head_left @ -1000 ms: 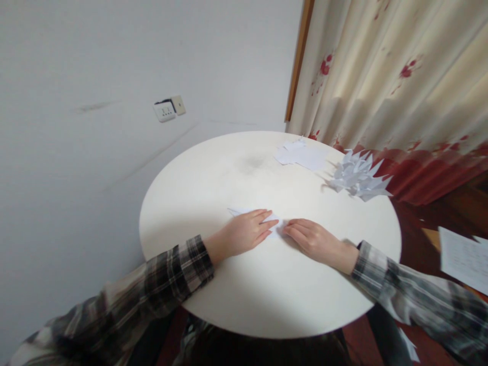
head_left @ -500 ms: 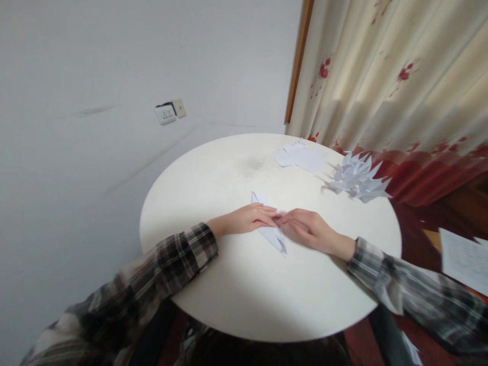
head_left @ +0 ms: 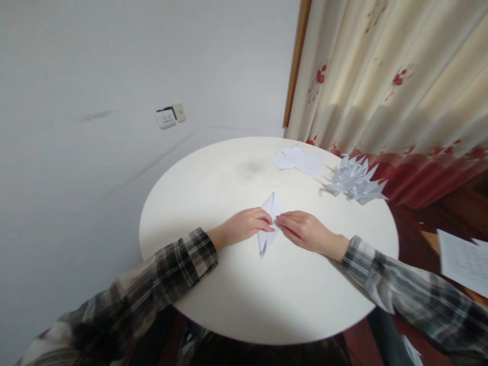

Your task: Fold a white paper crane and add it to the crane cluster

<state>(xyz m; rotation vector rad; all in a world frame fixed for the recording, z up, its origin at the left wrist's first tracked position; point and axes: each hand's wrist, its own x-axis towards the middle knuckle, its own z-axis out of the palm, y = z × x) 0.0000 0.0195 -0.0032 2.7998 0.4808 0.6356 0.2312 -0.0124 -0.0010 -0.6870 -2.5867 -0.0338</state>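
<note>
A white folded paper [head_left: 271,205], a narrow diamond with pointed ends, lies on the round white table [head_left: 290,300]. From the left, my left hand [head_left: 252,223] rests on it, with its fingers closed over the left edge and the middle. My right hand [head_left: 303,229] pinches the paper's right edge between thumb and fingers. The fingertips of both hands almost meet over the paper. The hands cover part of its middle, while its far and near points show.
Loose white paper sheets [head_left: 301,158] lie at the table's far side. A cluster of pointed folded papers [head_left: 356,179] stands at the right edge. Beyond hangs a curtain [head_left: 381,76]. A wall [head_left: 95,61] borders the left. Written sheets [head_left: 463,259] lie lower right, off the table.
The folded paper has turned, so its far point has swung from left to right and its near point to the left. My right hand has stopped blurring and grips the right edge.
</note>
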